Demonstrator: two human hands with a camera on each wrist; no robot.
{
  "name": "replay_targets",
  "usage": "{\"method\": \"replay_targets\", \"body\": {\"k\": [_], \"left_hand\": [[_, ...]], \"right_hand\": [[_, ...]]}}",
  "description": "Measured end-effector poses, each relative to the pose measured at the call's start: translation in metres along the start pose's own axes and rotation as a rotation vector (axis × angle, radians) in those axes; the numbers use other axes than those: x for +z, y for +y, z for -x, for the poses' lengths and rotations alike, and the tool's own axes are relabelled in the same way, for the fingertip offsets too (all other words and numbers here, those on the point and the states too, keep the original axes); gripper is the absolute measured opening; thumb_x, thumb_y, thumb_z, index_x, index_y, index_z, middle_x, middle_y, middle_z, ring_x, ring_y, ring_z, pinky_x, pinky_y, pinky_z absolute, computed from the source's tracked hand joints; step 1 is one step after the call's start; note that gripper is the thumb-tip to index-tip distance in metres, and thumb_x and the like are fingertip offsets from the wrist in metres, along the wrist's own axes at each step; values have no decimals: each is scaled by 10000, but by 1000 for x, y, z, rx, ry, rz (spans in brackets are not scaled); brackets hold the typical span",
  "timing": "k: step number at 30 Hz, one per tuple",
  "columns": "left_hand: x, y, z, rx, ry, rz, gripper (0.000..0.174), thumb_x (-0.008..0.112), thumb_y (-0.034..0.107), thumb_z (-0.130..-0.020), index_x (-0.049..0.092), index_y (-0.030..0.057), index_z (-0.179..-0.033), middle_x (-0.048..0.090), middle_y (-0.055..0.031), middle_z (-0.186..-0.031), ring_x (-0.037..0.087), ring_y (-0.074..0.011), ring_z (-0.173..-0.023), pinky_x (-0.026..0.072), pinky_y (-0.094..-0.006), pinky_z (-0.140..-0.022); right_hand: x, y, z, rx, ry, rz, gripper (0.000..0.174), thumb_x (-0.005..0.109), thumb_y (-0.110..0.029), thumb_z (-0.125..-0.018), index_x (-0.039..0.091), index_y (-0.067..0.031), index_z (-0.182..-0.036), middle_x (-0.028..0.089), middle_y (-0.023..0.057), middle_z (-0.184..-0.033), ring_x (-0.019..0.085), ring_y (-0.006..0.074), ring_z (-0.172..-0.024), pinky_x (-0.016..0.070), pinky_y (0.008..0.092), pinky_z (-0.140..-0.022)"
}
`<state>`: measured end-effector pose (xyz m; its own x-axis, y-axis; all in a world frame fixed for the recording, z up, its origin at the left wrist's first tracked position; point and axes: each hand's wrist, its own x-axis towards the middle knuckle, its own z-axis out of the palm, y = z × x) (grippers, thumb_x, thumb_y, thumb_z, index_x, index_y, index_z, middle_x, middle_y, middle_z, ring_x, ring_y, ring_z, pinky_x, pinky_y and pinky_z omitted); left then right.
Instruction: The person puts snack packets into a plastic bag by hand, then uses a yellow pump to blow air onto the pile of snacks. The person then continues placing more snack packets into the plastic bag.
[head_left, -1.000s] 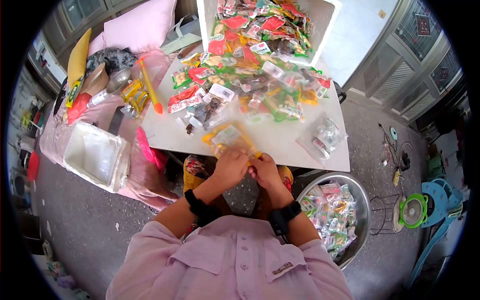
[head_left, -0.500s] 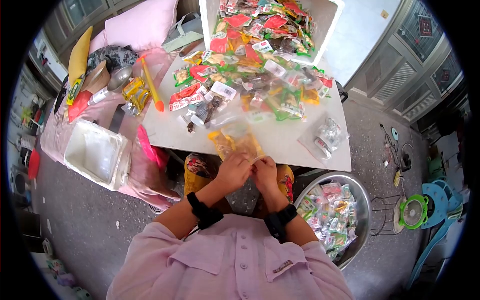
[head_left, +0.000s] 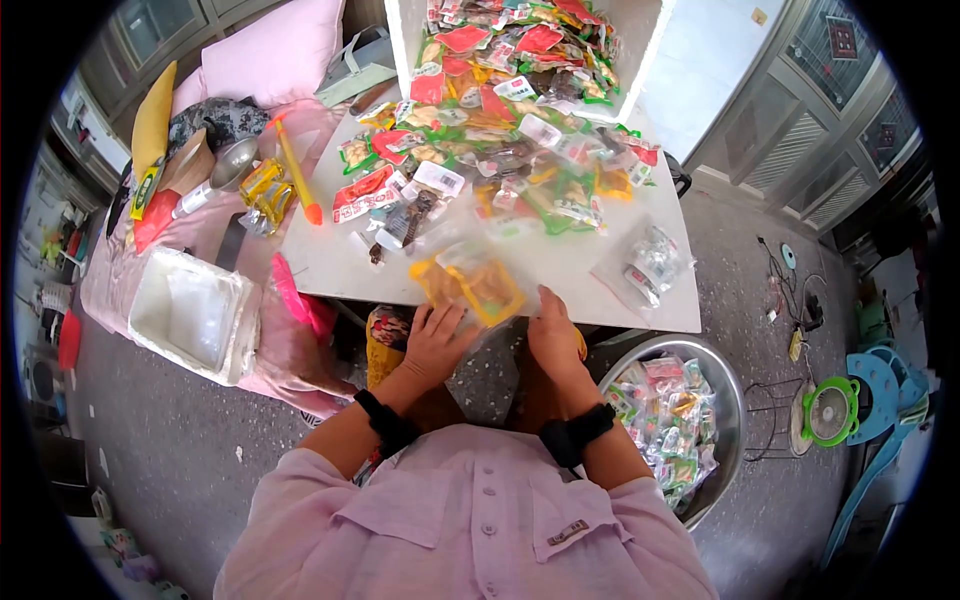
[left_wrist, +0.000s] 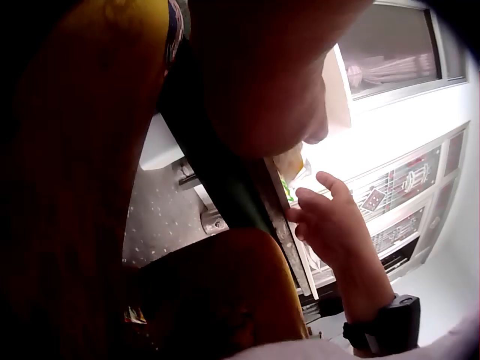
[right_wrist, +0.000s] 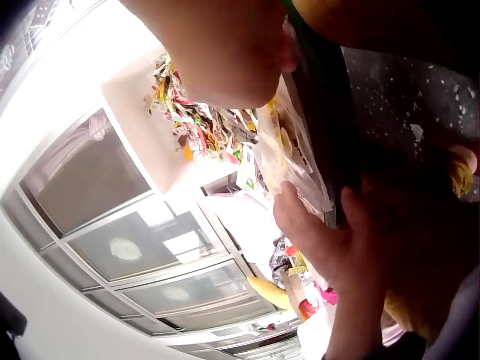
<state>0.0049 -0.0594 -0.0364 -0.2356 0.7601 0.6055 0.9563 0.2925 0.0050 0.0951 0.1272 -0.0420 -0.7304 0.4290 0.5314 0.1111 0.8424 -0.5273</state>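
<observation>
A clear plastic bag with yellow-edged food packets inside lies at the table's front edge, between the two hands. My left hand rests at its near left corner, fingers spread. In the right wrist view, the left thumb and fingers stand apart beside the bag. On the bag's other side is my right hand, its index finger extended and nothing gripped. The left wrist view shows that right hand with loosely bent fingers. Beyond the bag spreads a pile of snack packets.
A white foam box full of packets stands at the table's back. Another clear bag lies at the table's right. A metal basin of packets stands on the floor. At left are a white foam tub and a yellow stick.
Both hands were together, fingers at the bag's near edge; now they have parted, the right one moving rightward off the bag. The bag lies flatter, its yellow packets plainer to see.
</observation>
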Motion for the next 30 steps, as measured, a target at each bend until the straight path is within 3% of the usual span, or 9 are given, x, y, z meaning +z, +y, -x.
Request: {"method": "replay_targets", "body": {"k": [3,9,12,15,18,22,25,26,30], "left_hand": [[-1,-4,-4,29,-3,31,314,573,125,-611,548,138,-923,456,-119,-1054,431,-286,-1023,322,-459,-846],[4,1,-16,91,13,91,262,550,118,-620,548,116,-882,482,-93,-980,448,-277,-993,335,-444,-850],[-1,1,-26,122,28,153,241,539,121,-620,541,88,-858,493,-87,-937,460,-279,-957,354,-425,-834],[-16,-2,-43,94,24,232,200,535,103,-629,534,59,-825,504,-89,-904,472,-283,-923,375,-399,-808],[-40,-8,-64,45,27,367,148,516,74,-671,526,40,-815,511,-101,-907,477,-295,-909,385,-389,-791],[-63,-17,-89,-105,55,608,95,483,63,-753,514,16,-829,519,-121,-921,489,-311,-891,394,-378,-777],[-84,-17,-111,-174,119,796,105,478,90,-792,510,7,-848,524,-137,-924,504,-311,-869,406,-350,-763],[-89,-17,-115,-200,106,841,111,470,90,-816,515,6,-872,539,-113,-927,527,-236,-849,410,-297,-750],[-108,-6,-120,-397,-125,1231,88,465,74,-834,508,24,-892,546,-97,-976,515,-162,-913,401,-286,-788]], "right_hand": [[-13,-13,-4,31,-393,222,382,479,-21,-693,446,-63,-1071,485,183,-953,555,330,-716,464,398,-604],[-7,-17,-10,49,-467,369,328,487,-89,-700,482,-88,-1028,459,137,-880,554,289,-685,469,378,-536],[-4,-12,-12,-5,-408,394,256,496,-102,-685,521,-87,-940,470,127,-924,540,281,-777,451,382,-583],[-14,-16,-17,-220,-140,421,176,507,-106,-672,539,-89,-845,492,113,-924,503,282,-869,410,387,-656],[-30,-19,-35,-314,25,254,155,542,-79,-668,514,-93,-820,517,95,-915,486,282,-887,363,384,-712],[-66,-34,-66,-342,-8,57,118,569,-82,-658,518,-97,-763,529,43,-855,503,234,-855,374,384,-683],[-90,-44,-82,-315,-89,-121,109,563,-70,-681,510,-68,-776,539,81,-817,515,283,-813,389,391,-673],[-103,-52,-84,-290,-135,-169,109,558,-74,-689,508,-60,-785,539,92,-807,515,295,-799,393,391,-670],[-140,-71,-75,-241,-303,-285,129,546,-90,-704,504,-37,-813,537,126,-781,514,321,-765,404,395,-665]]}}
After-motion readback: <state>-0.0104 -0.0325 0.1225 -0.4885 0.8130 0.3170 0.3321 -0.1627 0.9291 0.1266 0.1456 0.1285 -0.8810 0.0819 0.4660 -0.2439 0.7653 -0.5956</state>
